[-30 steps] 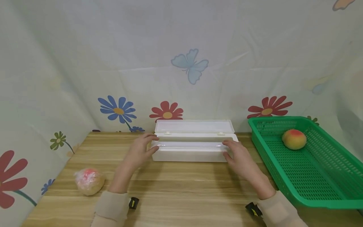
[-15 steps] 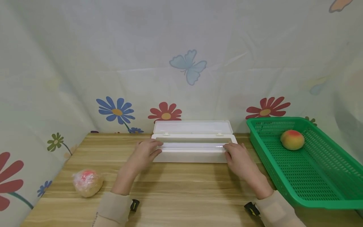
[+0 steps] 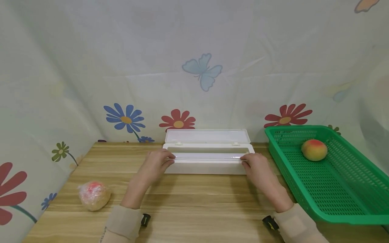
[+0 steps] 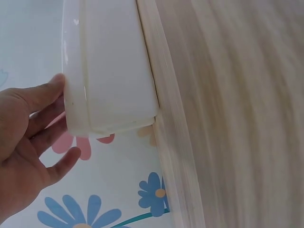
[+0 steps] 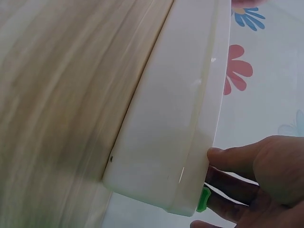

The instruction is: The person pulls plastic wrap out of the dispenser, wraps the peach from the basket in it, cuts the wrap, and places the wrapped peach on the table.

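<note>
A white cling film dispenser box [image 3: 206,167] stands at the back of the table with its lid [image 3: 207,136] raised. Clear cling film [image 3: 206,156] lies across the inside, just behind the front wall. My left hand [image 3: 154,164] pinches the film at the left end, thumb in front and fingers behind. At the other end my right hand [image 3: 258,168] pinches it the same way. In the left wrist view the thumb [image 4: 50,90] is right at the box's upper edge; the right wrist view shows the right thumb [image 5: 223,156] there too.
To the left a peach [image 3: 95,195] wrapped in film sits on the wooden table [image 3: 200,209]. A green plastic basket [image 3: 304,199] stands at the right, holding a bare peach [image 3: 314,150]. A flowered cloth [image 3: 231,101] hangs behind the box.
Both hands have moved slightly inward and closed their thumbs and fingers at the ends of the film. The box and peaches have stayed where they were.
</note>
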{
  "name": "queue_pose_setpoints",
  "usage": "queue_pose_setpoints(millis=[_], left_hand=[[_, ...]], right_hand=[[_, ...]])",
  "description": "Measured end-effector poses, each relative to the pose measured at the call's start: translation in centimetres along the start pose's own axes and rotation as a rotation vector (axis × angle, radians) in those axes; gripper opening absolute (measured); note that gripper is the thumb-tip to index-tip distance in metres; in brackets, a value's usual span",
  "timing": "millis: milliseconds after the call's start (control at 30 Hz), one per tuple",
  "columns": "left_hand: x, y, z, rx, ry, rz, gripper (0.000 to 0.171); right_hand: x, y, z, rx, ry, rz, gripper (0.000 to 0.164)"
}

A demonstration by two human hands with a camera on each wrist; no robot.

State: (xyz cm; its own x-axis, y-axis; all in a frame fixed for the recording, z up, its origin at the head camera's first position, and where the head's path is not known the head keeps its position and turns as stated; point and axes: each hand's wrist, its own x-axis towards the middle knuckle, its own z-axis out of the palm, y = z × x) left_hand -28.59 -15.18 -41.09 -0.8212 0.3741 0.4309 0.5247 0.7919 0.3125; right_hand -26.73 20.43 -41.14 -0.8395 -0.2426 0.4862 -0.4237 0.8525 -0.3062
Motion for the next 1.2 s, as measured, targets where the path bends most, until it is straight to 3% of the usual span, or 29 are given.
queue_pose_setpoints(millis=[100,367,600,767,900,1200], left_hand=[[0.1,0.2,0.0,-0.025,0.017,-0.017,0.011],[0.2,1.4,-0.3,-0.052,0.055,-0.137,0.008],[0.2,2.0,-0.4,-0.023,0.071,-0.151,0.006],[0.2,2.3,-0.4,-0.063,0.091,-0.17,0.005],[0.2,2.5,-0.4,-0.104,0.108,-0.214,0.006],[0.3,2.5,-0.7,-0.191,0.16,-0.227,0.005]], right_hand=[[0.1,0.0,-0.2,0.009,0.018,0.005,0.008],[0.1,0.1,-0.5,0.024,0.02,0.035,0.007],[0.0,0.1,-0.4,-0.013,0.111,0.023,0.006],[0.1,0.2,-0.1,-0.044,0.188,-0.023,0.007],[0.0,0.2,0.1,-0.049,0.224,-0.012,0.006],[0.3,-0.1,-0.2,0.041,0.248,0.009,0.005]])
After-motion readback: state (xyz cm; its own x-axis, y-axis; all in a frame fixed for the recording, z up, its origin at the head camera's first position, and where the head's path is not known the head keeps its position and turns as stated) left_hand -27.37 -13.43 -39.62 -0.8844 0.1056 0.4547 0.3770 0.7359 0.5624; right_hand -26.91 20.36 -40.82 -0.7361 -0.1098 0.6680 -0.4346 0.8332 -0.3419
